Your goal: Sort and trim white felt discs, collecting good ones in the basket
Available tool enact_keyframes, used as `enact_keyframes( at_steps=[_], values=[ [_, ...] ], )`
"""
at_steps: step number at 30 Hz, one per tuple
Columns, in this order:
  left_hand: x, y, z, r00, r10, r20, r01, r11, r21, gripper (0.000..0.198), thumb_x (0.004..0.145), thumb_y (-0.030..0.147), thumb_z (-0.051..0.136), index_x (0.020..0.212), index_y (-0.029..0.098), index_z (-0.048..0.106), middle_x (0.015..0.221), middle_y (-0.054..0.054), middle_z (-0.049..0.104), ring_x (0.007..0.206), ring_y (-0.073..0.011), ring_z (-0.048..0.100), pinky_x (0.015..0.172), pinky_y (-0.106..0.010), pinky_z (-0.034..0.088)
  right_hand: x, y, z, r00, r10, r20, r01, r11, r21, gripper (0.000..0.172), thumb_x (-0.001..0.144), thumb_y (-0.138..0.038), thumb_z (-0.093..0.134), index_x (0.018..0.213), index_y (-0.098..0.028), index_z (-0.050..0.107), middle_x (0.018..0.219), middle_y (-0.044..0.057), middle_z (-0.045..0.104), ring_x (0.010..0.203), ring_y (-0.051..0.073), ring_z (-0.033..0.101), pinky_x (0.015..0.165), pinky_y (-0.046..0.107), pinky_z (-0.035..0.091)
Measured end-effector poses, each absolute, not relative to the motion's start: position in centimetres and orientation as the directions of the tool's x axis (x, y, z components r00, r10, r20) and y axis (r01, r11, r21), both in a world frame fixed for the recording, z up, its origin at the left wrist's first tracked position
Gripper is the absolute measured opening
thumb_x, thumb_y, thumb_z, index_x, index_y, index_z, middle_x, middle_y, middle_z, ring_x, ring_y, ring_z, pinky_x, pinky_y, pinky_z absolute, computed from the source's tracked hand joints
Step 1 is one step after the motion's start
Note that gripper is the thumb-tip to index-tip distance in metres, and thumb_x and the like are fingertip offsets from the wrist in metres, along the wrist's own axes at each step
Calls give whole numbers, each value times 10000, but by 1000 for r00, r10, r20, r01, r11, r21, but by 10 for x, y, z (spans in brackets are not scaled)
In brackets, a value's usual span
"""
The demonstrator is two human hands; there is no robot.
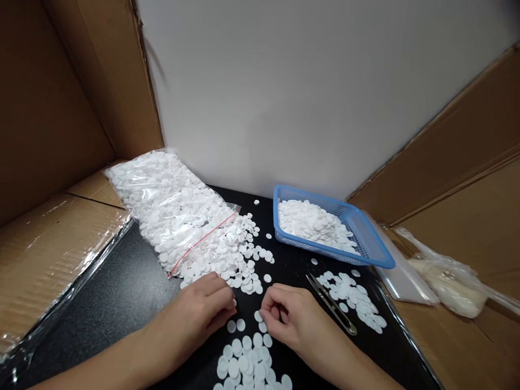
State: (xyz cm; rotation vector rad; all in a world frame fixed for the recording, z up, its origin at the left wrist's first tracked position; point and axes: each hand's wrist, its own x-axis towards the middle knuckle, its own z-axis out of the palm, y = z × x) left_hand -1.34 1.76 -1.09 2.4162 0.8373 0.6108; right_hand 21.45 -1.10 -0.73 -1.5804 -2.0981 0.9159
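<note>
My left hand [209, 303] is closed, its fingers curled downward at the near edge of a loose heap of small round white discs [221, 249]. A disc edge shows by its fingertips, and whatever they hold is hidden. Facing it, my right hand [286, 314] has thumb and forefinger pinched together. One white disc [258, 316] lies right at those fingertips; I cannot tell whether it is gripped. Below and between the hands spreads a flat cluster of white discs [244, 363] on the black tabletop [190, 374].
A clear zip bag [162, 200] full of discs lies at left, its red-striped mouth toward the heap. A blue basket [374, 244] holds more discs. Thread snips [331, 303] lie beside another disc group [357, 298]. Cardboard [479, 141] and a plastic-wrapped bundle [450, 284] are at right.
</note>
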Motion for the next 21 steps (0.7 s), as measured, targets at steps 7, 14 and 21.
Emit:
enact_keyframes(
  at_steps=[7,14,21],
  values=[
    [1,20,-22,731,623,276,405,-723,559,255,928,16,517,1005,202,674,839,-19,688,771,-157,650,664,-234,514,226,-18,-17,-237,971,15,656,171,-735,184,913,-165,547,735,-205,573,662,-30,515,569,121,470,502,225,366],
    [0,24,-24,670,693,265,426,-652,627,450,911,21,553,1271,279,631,866,5,703,801,-143,704,712,-230,572,226,-18,-16,-249,966,71,610,213,-763,169,925,-171,539,774,-203,608,668,-31,516,565,121,465,511,229,374],
    [-2,25,-24,575,782,238,481,-559,676,377,911,87,579,1225,288,636,889,8,710,777,-148,722,669,-230,580,226,-18,-22,-258,962,93,608,236,-758,152,920,-164,551,798,-205,630,686,-24,532,575,123,479,520,230,384]
  ],
)
